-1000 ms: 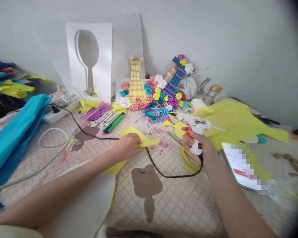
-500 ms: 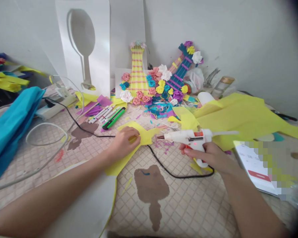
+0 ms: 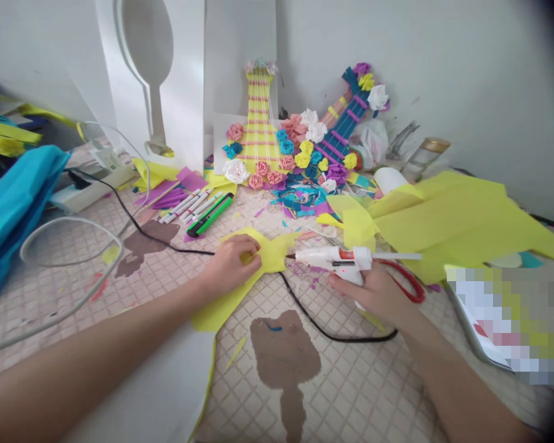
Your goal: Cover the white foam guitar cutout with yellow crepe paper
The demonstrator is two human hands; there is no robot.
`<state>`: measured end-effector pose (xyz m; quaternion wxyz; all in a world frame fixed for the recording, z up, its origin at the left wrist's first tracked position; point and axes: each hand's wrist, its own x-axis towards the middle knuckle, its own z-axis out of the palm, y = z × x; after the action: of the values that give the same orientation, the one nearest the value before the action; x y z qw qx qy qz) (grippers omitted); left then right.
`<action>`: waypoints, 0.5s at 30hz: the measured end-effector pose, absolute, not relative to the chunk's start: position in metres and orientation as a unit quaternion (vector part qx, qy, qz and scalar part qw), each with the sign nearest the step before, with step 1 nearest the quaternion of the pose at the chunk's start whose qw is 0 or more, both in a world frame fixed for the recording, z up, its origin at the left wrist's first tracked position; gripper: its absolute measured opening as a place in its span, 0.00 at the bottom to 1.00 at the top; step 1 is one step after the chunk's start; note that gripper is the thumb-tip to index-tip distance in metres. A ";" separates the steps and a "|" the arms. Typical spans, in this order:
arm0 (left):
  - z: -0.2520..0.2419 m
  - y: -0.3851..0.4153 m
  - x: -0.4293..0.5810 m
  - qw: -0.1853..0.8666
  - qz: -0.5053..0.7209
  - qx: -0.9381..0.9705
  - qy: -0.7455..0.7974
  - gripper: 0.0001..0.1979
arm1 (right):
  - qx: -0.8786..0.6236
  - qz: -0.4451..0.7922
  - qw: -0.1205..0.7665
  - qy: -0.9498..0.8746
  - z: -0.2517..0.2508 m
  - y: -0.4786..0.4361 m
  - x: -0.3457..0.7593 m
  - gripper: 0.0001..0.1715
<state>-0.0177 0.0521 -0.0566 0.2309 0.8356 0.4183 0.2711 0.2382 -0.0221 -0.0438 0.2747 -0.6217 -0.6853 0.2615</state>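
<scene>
My right hand is wrapped round the grip of a white glue gun, which points left. Its dark nozzle is at the right edge of a yellow crepe paper strip; I cannot tell whether it touches. A clear glue stick sticks out of the gun's back. My left hand is closed on the yellow paper with curled fingers, its fingertips partly hidden. The paper runs down onto a large white board edged in yellow, which lies partly beneath my left forearm.
Red-handled scissors lie behind my right hand, a phone to its right. A green cutter and several markers lie beyond my left hand. Two flower-trimmed paper guitars lean at the back. A black cord crosses the table.
The glue gun has moved left and its nozzle has come up to the yellow paper's edge. My left hand keeps its hold. The view has shifted slightly, and the red scissors handle now shows.
</scene>
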 end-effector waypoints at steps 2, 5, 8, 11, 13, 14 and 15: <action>-0.057 0.052 -0.018 0.238 0.272 0.833 0.419 0.09 | -0.621 0.277 0.276 -0.679 -0.046 -0.021 0.236 0.11; -0.058 0.053 -0.018 0.248 0.279 0.828 0.417 0.09 | -0.629 0.296 0.272 -0.665 -0.048 -0.019 0.234 0.10; -0.057 0.053 -0.019 0.250 0.280 0.827 0.419 0.09 | -0.629 0.306 0.270 -0.662 -0.049 -0.018 0.233 0.10; -0.057 0.053 -0.019 0.249 0.278 0.827 0.420 0.08 | -0.630 0.313 0.270 -0.658 -0.049 -0.017 0.233 0.09; -0.057 0.053 -0.019 0.247 0.278 0.829 0.418 0.08 | -0.633 0.316 0.268 -0.653 -0.049 -0.016 0.233 0.09; -0.057 0.053 -0.019 0.246 0.278 0.829 0.418 0.08 | -0.633 0.318 0.270 -0.651 -0.050 -0.016 0.233 0.09; -0.057 0.053 -0.019 0.245 0.278 0.830 0.418 0.09 | -0.632 0.321 0.272 -0.650 -0.050 -0.016 0.233 0.09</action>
<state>-0.0189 0.0528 -0.0574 0.2454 0.8295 0.4179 0.2775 0.2328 -0.0162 -0.0497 0.2723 -0.6320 -0.6504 0.3214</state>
